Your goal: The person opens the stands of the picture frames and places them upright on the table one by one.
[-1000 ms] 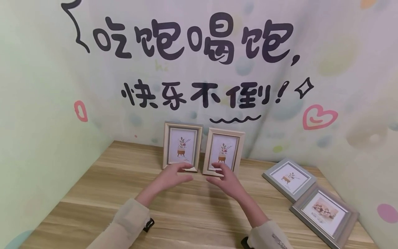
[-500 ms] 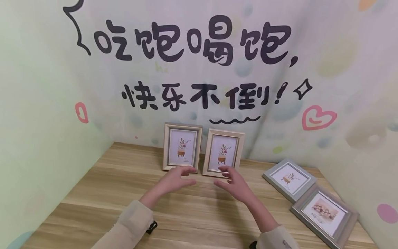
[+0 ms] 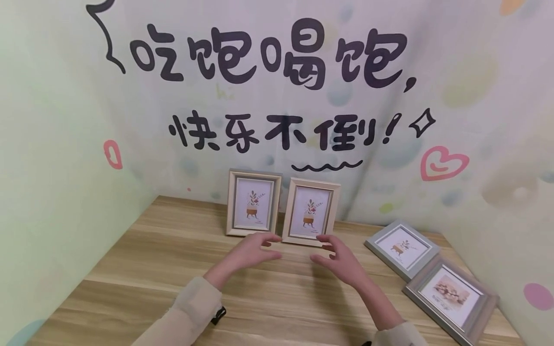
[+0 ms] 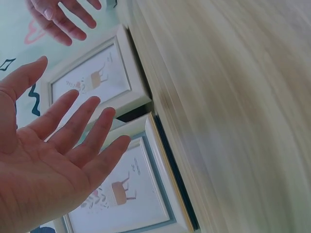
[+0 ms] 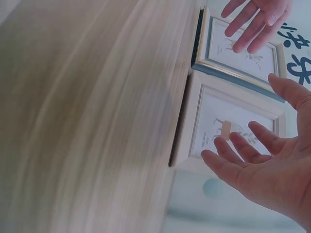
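Left hand (image 3: 251, 252) and right hand (image 3: 342, 259) apart, empty, fingers loosely spread. Just beyond them, pale left frame (image 3: 253, 204) and pale right frame (image 3: 309, 212) stand side by side, far side of desk (image 3: 164, 262). Right: grey frame (image 3: 374, 243) flat, bronze frame (image 3: 436, 303) nearer, also flat.

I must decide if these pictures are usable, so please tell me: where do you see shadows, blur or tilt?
Head view: soft shadows on the table, the clearest below the right hand. Left wrist view: scene turned onto its side, table grain blurred, the left standing picture frame crisper. Right wrist view: turned sideways the opposite way, grain also soft.
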The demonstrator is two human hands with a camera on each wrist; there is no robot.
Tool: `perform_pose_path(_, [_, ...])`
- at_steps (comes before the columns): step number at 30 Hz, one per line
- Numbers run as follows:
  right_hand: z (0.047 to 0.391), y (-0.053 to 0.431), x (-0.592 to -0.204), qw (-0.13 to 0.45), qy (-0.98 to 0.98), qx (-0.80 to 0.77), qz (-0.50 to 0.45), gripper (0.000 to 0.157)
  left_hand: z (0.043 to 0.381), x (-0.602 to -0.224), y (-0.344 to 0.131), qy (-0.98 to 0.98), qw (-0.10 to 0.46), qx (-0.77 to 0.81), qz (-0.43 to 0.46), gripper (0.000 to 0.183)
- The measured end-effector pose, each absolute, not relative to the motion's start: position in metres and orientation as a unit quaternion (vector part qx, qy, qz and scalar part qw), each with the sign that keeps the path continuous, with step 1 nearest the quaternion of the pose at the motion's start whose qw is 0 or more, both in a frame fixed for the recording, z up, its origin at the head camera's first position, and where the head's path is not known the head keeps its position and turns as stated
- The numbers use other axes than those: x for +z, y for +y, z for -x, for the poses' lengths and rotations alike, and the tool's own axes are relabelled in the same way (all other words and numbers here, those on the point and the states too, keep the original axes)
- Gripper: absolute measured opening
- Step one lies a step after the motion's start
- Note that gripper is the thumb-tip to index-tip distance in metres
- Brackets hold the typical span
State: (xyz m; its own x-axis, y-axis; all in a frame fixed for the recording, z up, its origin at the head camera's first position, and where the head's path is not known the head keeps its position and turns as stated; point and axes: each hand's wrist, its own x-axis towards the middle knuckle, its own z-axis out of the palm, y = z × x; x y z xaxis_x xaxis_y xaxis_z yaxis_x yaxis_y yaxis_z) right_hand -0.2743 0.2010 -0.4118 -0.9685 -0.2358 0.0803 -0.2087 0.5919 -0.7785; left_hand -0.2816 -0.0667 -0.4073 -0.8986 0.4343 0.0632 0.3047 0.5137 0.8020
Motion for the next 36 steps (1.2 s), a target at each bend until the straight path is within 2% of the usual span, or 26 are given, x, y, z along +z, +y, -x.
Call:
perform_pose_path(8, [0.266,0.218,-0.411,0.004,0.901,-0.418,0.119,0.059,0.283,-0.406,-0.054,0.868,0.082,0.435,-0.223,0.046])
perform_pose_path(22, [0.252,0.257,-0.418,-0.004,0.909,-0.407,0.095,0.054,0.288,-0.407,-0.017,0.858,0.107,0.436,-0.25,0.047])
perform_pose_path(29, [0.241,0.275,-0.415,0.008,0.908,-0.406,0.099,0.056,0.29,-0.409,0.011,0.859,0.099,0.426,-0.268,0.045])
perform_pose_path(36, [0.226,0.295,-0.41,-0.011,0.92,-0.379,0.095,0.057,0.29,-0.411,0.04,0.86,0.094,0.408,-0.291,0.039])
